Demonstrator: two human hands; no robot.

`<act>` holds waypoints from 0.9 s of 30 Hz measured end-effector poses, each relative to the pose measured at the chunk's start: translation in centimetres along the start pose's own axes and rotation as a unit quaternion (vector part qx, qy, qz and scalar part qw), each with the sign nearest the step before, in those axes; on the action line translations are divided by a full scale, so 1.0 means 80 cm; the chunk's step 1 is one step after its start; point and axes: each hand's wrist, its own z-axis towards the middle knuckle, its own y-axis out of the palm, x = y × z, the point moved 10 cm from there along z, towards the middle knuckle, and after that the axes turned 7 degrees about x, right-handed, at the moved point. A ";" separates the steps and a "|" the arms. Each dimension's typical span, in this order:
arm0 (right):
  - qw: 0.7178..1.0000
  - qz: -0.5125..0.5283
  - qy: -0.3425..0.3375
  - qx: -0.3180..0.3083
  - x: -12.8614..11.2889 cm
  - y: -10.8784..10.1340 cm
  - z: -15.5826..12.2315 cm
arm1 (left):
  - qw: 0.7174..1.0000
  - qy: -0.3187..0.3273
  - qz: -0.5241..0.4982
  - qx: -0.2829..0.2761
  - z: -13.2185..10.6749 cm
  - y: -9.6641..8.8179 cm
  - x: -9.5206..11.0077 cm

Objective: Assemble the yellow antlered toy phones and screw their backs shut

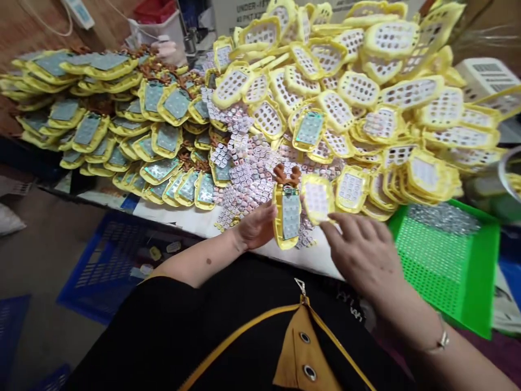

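The left hand (258,227) grasps a yellow toy-phone back shell (279,231) by its side, its brown antlers (287,176) pointing away from the body and a grey keypad membrane (290,217) lying in it. Just beside it, the right hand (362,250) has fingertips at the lower corner of a yellow keypad faceplate (317,198); whether they pinch or merely touch, I cannot tell. Loose keys (244,168) lie behind, a green basket (476,271) to the right

A red tub (153,11) tops a white bin (151,31), a blue crate (108,255) well below.
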 end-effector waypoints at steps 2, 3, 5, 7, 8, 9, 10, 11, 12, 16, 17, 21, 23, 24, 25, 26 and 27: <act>0.997 0.044 -0.054 0.014 -0.036 -0.013 0.004 | 1.000 0.002 -0.013 -0.009 -0.003 -0.001 0.002; 0.995 0.071 -0.068 0.028 -0.048 -0.018 0.005 | 1.000 0.003 -0.019 -0.010 -0.006 -0.003 0.003; 0.988 0.126 -0.063 0.056 -0.057 -0.022 0.005 | 0.999 0.004 -0.032 -0.006 -0.013 -0.009 0.007; 0.971 0.214 0.009 0.103 -0.044 -0.022 0.003 | 0.999 0.009 -0.048 0.000 -0.022 -0.014 0.014; 0.947 0.282 0.081 0.130 -0.027 -0.016 -0.001 | 0.998 0.012 -0.057 0.000 -0.025 -0.016 0.017; 0.901 0.366 0.174 0.153 -0.008 -0.004 -0.008 | 0.998 0.014 -0.065 -0.001 -0.028 -0.017 0.019; 0.827 0.462 0.276 0.164 0.010 0.018 -0.020 | 0.997 0.014 -0.070 -0.002 -0.031 -0.018 0.021; 0.727 0.558 0.370 0.153 0.017 0.049 -0.033 | 0.997 0.012 -0.070 -0.003 -0.032 -0.019 0.021; 0.615 0.641 0.442 0.122 0.011 0.082 -0.044 | 0.998 0.009 -0.066 -0.003 -0.033 -0.021 0.021; 0.322 0.779 0.537 0.022 -0.040 0.139 -0.059 | 0.998 0.014 -0.053 0.023 -0.030 -0.032 0.021; 0.302 0.780 0.547 0.026 -0.042 0.139 -0.060 | 0.998 0.025 -0.055 0.035 -0.029 -0.036 0.024; 0.294 0.748 0.585 0.109 -0.016 0.129 -0.065 | 0.993 0.067 -0.050 0.085 -0.025 -0.044 0.035; 0.284 0.740 0.595 0.131 -0.009 0.128 -0.068 | 0.991 0.079 -0.031 0.105 -0.022 -0.044 0.037; 0.264 0.755 0.590 0.109 -0.016 0.132 -0.065 | 0.991 0.079 -0.018 0.111 -0.020 -0.043 0.037; 0.236 0.779 0.577 0.070 -0.029 0.136 -0.060 | 0.991 0.075 -0.003 0.112 -0.018 -0.041 0.034; 0.203 0.805 0.557 0.025 -0.045 0.140 -0.053 | 0.992 0.065 0.011 0.110 -0.016 -0.039 0.031; 0.173 0.828 0.533 -0.011 -0.059 0.140 -0.047 | 0.993 0.052 0.026 0.105 -0.013 -0.035 0.026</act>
